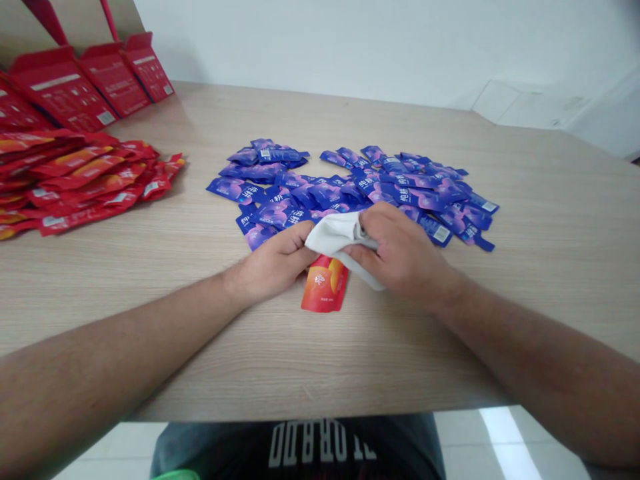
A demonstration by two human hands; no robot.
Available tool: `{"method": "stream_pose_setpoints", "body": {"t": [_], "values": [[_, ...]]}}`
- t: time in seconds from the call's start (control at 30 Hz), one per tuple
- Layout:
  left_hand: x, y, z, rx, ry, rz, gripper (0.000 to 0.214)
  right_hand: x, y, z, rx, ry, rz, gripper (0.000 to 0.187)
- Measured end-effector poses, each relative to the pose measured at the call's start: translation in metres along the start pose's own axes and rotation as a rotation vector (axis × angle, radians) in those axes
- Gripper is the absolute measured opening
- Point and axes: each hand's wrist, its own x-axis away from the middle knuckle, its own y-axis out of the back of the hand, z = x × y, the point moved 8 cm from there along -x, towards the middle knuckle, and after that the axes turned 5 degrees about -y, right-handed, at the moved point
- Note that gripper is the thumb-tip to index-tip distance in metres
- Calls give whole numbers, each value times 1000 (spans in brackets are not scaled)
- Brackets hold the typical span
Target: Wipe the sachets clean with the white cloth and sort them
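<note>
A red and orange pouch [323, 291] hangs in front of me, gripped at its upper left by my left hand [276, 263]. My right hand [400, 250] is closed on a folded white cloth [334, 232]. That cloth lies over the top of the pouch and hides it, and it reaches my left fingertips. Just beyond both hands, many blue and purple pouches [320, 193] are spread in a loose heap on the table.
At the left lies a stack of red and orange pouches [95, 175]. Behind it stand several red boxes [70, 87] with raised flaps. The wooden table [280, 373] meets a white wall [320, 50] at the back; its front edge is close to my lap.
</note>
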Motion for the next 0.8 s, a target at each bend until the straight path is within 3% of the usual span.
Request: {"method": "stream_pose_setpoints", "body": {"t": [0.17,0.3,0.47,0.57,0.67,0.8], "values": [[1,11,-3,48,2,-175,25,15,-23,43,-11,197,210,5],[0,10,-6,18,-8,-145,24,18,-22,45,34,253,229,6],[5,-9,-4,15,33,92,27,-6,9,-21,23,5,-52,20],[9,-15,1,156,83,92,30,-13,17,-66,-29,-213,-146,26],[9,-15,0,369,123,6,29,-11,10,-94,-317,-425,-128,39],[8,-6,-2,510,201,-131,16,-2,-17,-91,-909,-542,45,50]]}}
